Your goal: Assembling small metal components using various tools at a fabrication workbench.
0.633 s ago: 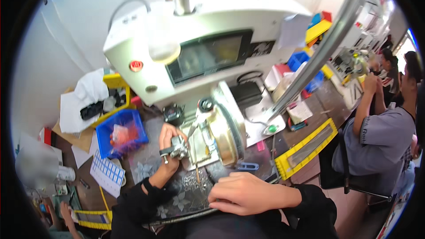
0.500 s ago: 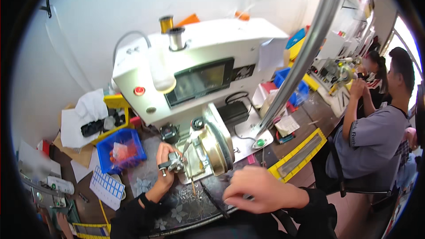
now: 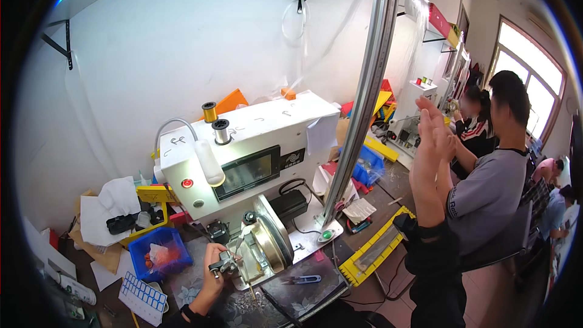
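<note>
My left hand (image 3: 209, 272) is closed round a small silver metal clamp-like fixture (image 3: 226, 262) at the front of a white bench machine (image 3: 255, 130). Beside the fixture is the machine's brass-coloured round drum (image 3: 267, 244). A thin brownish rod (image 3: 251, 288) points down from it toward small loose metal bits on the bench. My right hand (image 3: 430, 152) is raised at the right, away from the bench, with its fingers stretched upward and nothing visible in it. Blue-handled thread snips (image 3: 302, 279) lie on the bench right of the drum.
A blue bin (image 3: 159, 254) with red pieces and a white-and-blue grid sheet (image 3: 143, 294) sit at the left. A metal post (image 3: 362, 85) rises right of the machine. A yellow ruler-edged tray (image 3: 376, 246) lies at the bench's right edge. Seated co-workers (image 3: 492, 194) are close by on the right.
My right hand has swung from low in front of the bench up to the far right, and its fingers have straightened. The view has tilted up and right. The left hand stays at the fixture.
</note>
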